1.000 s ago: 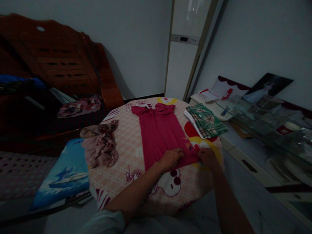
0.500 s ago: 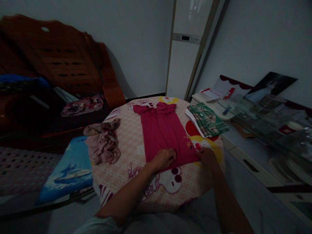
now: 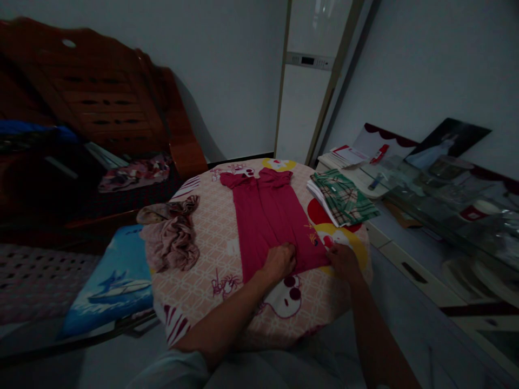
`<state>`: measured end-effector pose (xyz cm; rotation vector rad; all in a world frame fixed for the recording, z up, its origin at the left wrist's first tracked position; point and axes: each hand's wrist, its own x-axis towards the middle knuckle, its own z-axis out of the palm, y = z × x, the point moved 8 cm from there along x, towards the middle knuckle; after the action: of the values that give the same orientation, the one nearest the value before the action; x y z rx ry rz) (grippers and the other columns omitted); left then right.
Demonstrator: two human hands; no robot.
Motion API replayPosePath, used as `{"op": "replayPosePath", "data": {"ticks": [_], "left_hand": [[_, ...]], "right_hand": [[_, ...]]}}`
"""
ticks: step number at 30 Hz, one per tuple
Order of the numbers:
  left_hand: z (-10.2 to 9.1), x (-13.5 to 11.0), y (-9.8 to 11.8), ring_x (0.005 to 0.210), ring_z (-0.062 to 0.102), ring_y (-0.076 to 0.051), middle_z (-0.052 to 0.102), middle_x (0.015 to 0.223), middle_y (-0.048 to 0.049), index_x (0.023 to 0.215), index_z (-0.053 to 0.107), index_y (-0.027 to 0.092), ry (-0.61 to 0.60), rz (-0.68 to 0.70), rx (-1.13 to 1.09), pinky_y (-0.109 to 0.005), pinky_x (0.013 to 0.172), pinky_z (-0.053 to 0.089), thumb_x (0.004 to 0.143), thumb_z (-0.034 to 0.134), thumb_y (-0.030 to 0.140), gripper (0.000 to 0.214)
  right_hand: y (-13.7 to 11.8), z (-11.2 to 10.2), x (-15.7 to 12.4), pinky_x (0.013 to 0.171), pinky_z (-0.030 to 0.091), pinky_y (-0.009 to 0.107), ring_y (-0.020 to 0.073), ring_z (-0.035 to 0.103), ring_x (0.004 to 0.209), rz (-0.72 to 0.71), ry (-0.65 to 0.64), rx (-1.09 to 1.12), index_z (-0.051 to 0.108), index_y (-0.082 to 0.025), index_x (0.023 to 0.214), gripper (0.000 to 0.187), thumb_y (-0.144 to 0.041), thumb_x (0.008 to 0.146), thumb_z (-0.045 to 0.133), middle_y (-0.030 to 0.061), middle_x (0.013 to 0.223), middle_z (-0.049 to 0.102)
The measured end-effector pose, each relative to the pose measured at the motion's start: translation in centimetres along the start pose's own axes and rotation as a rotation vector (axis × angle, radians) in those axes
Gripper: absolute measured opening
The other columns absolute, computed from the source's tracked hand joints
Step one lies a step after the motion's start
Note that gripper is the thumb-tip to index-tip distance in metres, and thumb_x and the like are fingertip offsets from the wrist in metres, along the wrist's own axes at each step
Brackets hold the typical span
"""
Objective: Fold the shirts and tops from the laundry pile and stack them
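Note:
A magenta short-sleeved shirt (image 3: 267, 216) lies flat, its sleeves at the far side of the round table. On its lower part rests my left hand (image 3: 280, 260), fingers curled and pressed to the cloth; I see no fold caught in them. My right hand (image 3: 344, 262) pinches the shirt's lower right corner between thumb and fingers. Beyond that hand is a folded stack with a green plaid garment (image 3: 344, 197) on top of white cloth. To the left, a crumpled dusty-pink garment (image 3: 172, 243) sits at the table's edge.
A patterned cloth (image 3: 214, 227) covers the table. Right of it stands a cabinet with a glass shelf (image 3: 425, 200) bearing cups and papers. On the left are a wooden bench (image 3: 109, 102) and a blue boat-printed panel (image 3: 117, 286). A tall white unit (image 3: 304, 108) is behind.
My left hand has slid slightly right and away from me across the lower part of the shirt. My right hand stays at the corner, and the shirt looks unmoved.

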<state>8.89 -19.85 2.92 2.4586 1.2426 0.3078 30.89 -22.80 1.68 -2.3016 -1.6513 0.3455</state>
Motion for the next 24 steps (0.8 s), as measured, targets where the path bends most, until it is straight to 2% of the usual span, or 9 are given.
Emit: {"op": "replayPosePath", "data": {"ticks": [6,12,15,17,19,21,24], "left_hand": [[-0.7,-0.7,-1.3,0.08,0.066,-0.019,0.07,0.088,-0.0078,0.087,0.064,0.017,0.038,-0.056,-0.083,-0.027,0.072,0.046,0.083,0.052,0.018,0.013],[-1.5,-1.8,-1.6,0.086,0.065,-0.021,0.069,0.093,-0.0075,0.091,0.064,0.019,-0.034,-0.039,0.012,-0.029,0.072,0.047,0.083,0.055,0.02,0.012],[-2.3,-1.8,-0.5,0.095,0.062,-0.02,0.065,0.105,-0.0066,0.099,0.062,0.02,0.023,0.06,-0.054,-0.027,0.077,0.047,0.085,0.056,0.019,0.015],[-2.5,-1.8,0.9,0.101,0.059,-0.019,0.064,0.108,-0.0062,0.099,0.062,0.02,0.044,0.198,-0.121,-0.028,0.084,0.047,0.087,0.056,0.02,0.014],[-2.0,-1.9,2.0,0.102,0.058,-0.019,0.064,0.105,-0.0062,0.096,0.063,0.02,0.012,0.324,-0.145,-0.03,0.09,0.046,0.088,0.057,0.022,0.01],[-1.2,-2.0,2.3,0.1,0.059,-0.02,0.065,0.102,-0.0065,0.095,0.063,0.019,-0.026,0.36,-0.124,-0.031,0.09,0.046,0.087,0.06,0.024,0.009],[-0.1,-1.9,1.9,0.098,0.059,-0.021,0.065,0.099,-0.007,0.094,0.064,0.018,-0.056,0.34,-0.079,-0.031,0.088,0.046,0.086,0.062,0.022,0.01]], "right_hand": [[-0.5,-0.4,-0.4,0.063,0.032,0.024,0.0144,0.057,0.071,0.014,0.032,-0.044,0.064,-0.018,0.069,0.014,-0.023,0.081,0.06,0.005,0.075,0.067],[-0.7,-0.2,-0.4,0.063,0.031,0.025,0.0155,0.058,0.074,0.05,0.017,-0.129,0.066,-0.018,0.072,0.012,-0.023,0.082,0.062,0.0065,0.079,0.068],[-1.2,-0.7,-0.5,0.062,0.03,0.025,0.0153,0.059,0.074,0.057,0.047,-0.174,0.066,-0.019,0.074,0.011,-0.022,0.083,0.062,0.0065,0.081,0.068],[-2.0,-1.4,-0.6,0.062,0.03,0.026,0.0152,0.059,0.074,0.036,0.099,-0.179,0.066,-0.019,0.076,0.011,-0.023,0.085,0.06,0.0065,0.082,0.069],[-2.9,-2.0,-0.4,0.063,0.03,0.026,0.0155,0.059,0.073,0.004,0.147,-0.172,0.067,-0.02,0.079,0.016,-0.026,0.089,0.056,0.0067,0.081,0.07],[-3.8,-2.4,0.2,0.062,0.03,0.027,0.0162,0.058,0.072,-0.029,0.193,-0.174,0.068,-0.019,0.08,0.023,-0.029,0.092,0.052,0.0077,0.081,0.07],[-5.1,-2.3,1.6,0.064,0.031,0.028,0.018,0.059,0.073,-0.079,0.241,-0.219,0.069,-0.017,0.083,0.028,-0.034,0.094,0.05,0.0106,0.082,0.07]]}}
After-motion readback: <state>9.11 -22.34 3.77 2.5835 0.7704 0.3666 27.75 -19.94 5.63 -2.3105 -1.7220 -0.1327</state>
